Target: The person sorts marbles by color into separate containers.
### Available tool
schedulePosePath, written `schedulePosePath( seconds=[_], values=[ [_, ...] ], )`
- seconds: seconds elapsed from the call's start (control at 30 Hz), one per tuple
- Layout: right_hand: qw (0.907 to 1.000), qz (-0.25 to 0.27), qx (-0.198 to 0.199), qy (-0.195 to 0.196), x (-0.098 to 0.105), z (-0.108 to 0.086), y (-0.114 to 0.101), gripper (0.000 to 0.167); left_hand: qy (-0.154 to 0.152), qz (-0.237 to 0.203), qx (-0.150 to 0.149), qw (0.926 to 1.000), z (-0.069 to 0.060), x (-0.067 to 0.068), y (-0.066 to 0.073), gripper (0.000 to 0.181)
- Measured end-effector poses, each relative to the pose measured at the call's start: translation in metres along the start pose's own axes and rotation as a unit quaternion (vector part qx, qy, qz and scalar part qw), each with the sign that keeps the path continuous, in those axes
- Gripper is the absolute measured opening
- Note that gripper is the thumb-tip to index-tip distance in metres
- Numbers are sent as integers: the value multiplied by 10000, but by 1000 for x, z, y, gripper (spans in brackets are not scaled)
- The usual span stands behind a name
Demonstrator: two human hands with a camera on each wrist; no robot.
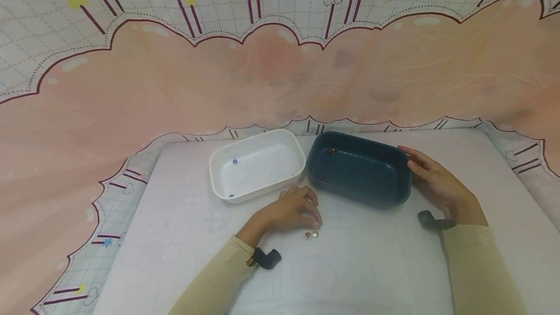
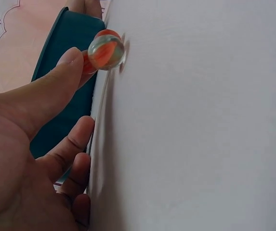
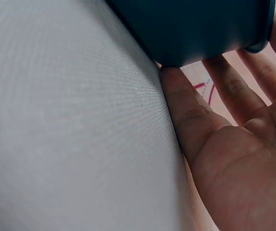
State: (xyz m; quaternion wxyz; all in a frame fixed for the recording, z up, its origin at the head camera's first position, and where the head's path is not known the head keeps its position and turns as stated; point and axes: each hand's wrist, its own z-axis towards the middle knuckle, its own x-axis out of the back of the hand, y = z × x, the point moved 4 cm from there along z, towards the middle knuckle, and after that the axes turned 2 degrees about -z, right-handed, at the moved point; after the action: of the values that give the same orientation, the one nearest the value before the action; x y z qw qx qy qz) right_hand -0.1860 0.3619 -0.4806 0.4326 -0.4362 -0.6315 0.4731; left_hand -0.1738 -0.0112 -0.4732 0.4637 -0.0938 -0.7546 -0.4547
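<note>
My left hand [image 1: 295, 210] reaches down to the table with thumb and forefinger close to two orange-streaked glass marbles [image 1: 308, 236]. In the left wrist view, the clear marble with an orange swirl [image 2: 108, 53] lies just beyond the thumb tip, partly covering a second one; the forefinger is mostly hidden behind the thumb. The other fingers are spread loosely. At the right end of the dark blue tray [image 1: 372, 193], my right hand [image 1: 437, 183] rests its extended fingertips [image 3: 174, 79] against the outer wall.
A white tray [image 1: 258, 193] stands left of the dark one, with blue marbles [image 1: 235, 161] inside. Several reddish and yellowish marbles [image 1: 333, 152] lie in the dark tray. Both trays stand on a white-covered table [image 1: 358, 266], before a patterned cloth [image 1: 262, 81].
</note>
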Motion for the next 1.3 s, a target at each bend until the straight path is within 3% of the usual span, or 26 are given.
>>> schedulePosePath(
  seconds=[0.4, 0.83, 1.1, 1.3],
  values=[
    [10000, -42, 62, -14, 1, 0, 0, 56, 121, -458, 20, 9989, 0, 4, -3, 7],
    [9998, -134, -66, -97, 2, 0, 0, 57, 412, -748, -236, 9961, 1, 9, -1, 9],
    [9990, -426, -42, -87, 3, -1, 1, 57, 922, -1027, -518, 9891, 1, 18, 2, 11],
    [9989, -466, 63, -76, 3, -1, 0, 57, 1424, -1254, -451, 9808, 0, 26, 6, 16]
  ],
)
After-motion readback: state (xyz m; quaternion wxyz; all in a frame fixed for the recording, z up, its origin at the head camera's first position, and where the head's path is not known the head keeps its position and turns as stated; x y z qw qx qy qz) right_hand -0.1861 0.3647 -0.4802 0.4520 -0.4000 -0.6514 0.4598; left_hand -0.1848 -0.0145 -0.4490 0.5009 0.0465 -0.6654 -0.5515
